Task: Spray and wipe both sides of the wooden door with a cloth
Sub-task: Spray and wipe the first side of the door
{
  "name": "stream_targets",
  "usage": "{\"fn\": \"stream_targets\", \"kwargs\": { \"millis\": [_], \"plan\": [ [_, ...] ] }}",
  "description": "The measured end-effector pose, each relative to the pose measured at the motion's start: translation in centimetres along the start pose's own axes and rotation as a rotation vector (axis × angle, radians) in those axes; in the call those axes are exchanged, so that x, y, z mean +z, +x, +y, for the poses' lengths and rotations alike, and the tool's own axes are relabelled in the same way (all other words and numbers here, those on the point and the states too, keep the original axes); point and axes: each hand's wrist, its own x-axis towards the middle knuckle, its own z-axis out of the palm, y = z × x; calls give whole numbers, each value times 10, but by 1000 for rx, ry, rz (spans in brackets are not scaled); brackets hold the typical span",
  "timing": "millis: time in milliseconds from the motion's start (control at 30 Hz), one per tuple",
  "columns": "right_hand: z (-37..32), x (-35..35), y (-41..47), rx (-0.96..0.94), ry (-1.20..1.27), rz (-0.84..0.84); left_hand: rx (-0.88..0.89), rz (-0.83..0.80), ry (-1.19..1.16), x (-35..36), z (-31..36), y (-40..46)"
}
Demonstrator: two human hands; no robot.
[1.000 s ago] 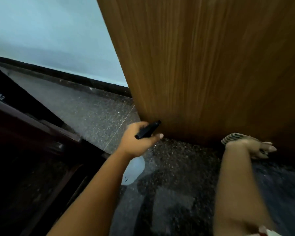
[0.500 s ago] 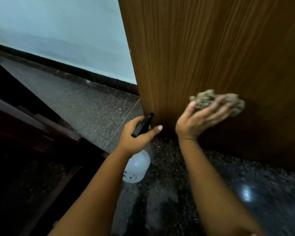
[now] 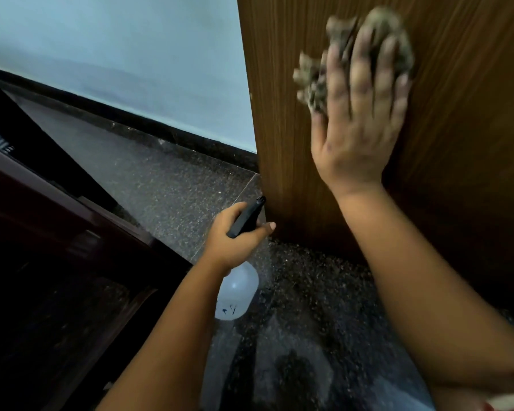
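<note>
Right hand, fingers spread flat, presses a crumpled, mottled grey-brown cloth against the wooden door: smooth brown veneer, grain and long axis vertical, unwiped face lying on toward 12 o'clock of the hand, which is blurred. Left hand, at 7 o'clock of the right and farther from the panel, grips the black trigger head of a translucent white, rounded spray bottle beside the door's lower edge, over speckled dark stone floor.
</note>
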Motion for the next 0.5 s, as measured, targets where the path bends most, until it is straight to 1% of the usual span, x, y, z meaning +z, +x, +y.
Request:
{"fn": "stream_targets", "kwargs": {
  "millis": [33,67,133,200,233,300,333,367,433,500],
  "plan": [
    [-4,1,15,38,-9,29,18,2,5,0,4,1],
    [-8,3,22,14,-41,35,37,8,1,0,8,2],
    [-24,15,9,-130,-80,-34,56,26,-27,-1,12,6],
    [-41,33,-34,-346,-150,-185,78,26,-46,-2,13,7],
    [-45,42,-62,-489,-192,-306,92,11,-42,0,13,7],
    [-43,51,-118,-841,-241,-588,98,-21,-18,5,12,4],
    [-39,48,-139,-970,-254,-708,84,-32,-14,8,9,2],
    [-36,47,-160,-1054,-264,-774,67,-43,-20,11,6,-1],
    [-31,50,-198,-1125,-209,-870,40,-63,-42,19,-4,0],
    [-29,51,-215,-1257,-245,-1041,14,-81,-60,29,-10,0]
  ]
}}
